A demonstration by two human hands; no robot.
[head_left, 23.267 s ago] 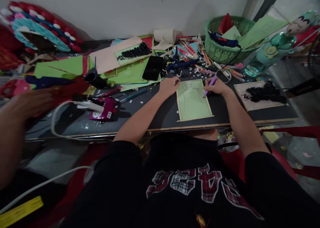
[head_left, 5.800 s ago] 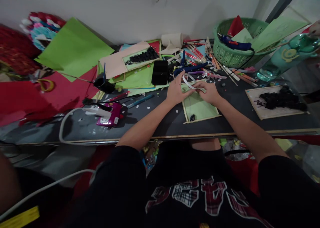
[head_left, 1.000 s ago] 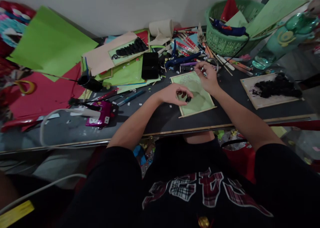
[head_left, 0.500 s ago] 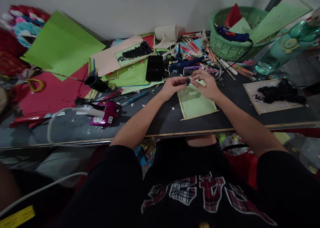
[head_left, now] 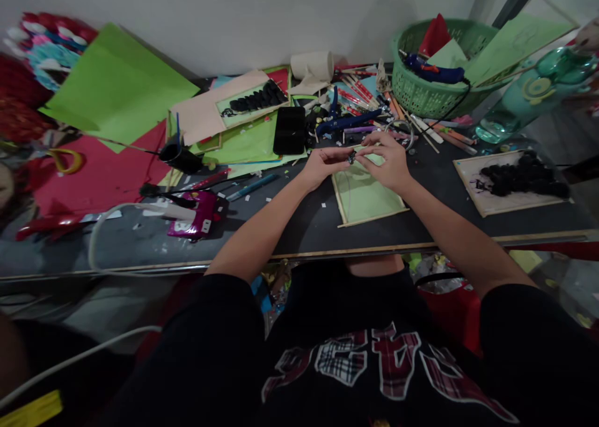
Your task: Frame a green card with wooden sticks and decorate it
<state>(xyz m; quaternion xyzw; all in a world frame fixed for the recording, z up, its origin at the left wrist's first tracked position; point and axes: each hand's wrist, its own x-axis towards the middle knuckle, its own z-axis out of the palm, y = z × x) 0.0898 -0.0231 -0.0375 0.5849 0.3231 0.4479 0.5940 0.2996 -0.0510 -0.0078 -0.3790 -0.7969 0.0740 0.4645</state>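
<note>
Between my fingertips is a small dark crumpled piece (head_left: 351, 157), too small to name more exactly. My left hand (head_left: 325, 165) pinches it from the left, thumb below the fingers. From the right, my right hand (head_left: 384, 157) reaches it with thumb and forefinger closed together, the other fingers slightly raised. Both hands are above the far end of a light green sheet with a thin wooden frame (head_left: 369, 197), which lies on the dark table (head_left: 304, 227). A thin, pale curved line shows on the sheet's left part; I cannot tell if it is thread.
A framed panel with black puffs (head_left: 519, 180) lies at right. Behind my hands are blue pliers (head_left: 349, 121), a black phone-like tray (head_left: 289, 130) and scattered pens. A green basket (head_left: 421, 87) and a bottle (head_left: 524, 96) stand back right. At left sits a purple power strip (head_left: 191, 218).
My right thumb and forefinger have come closer to the small dark piece, meeting my left fingertips. My left hand has barely moved; the view has shifted slightly.
</note>
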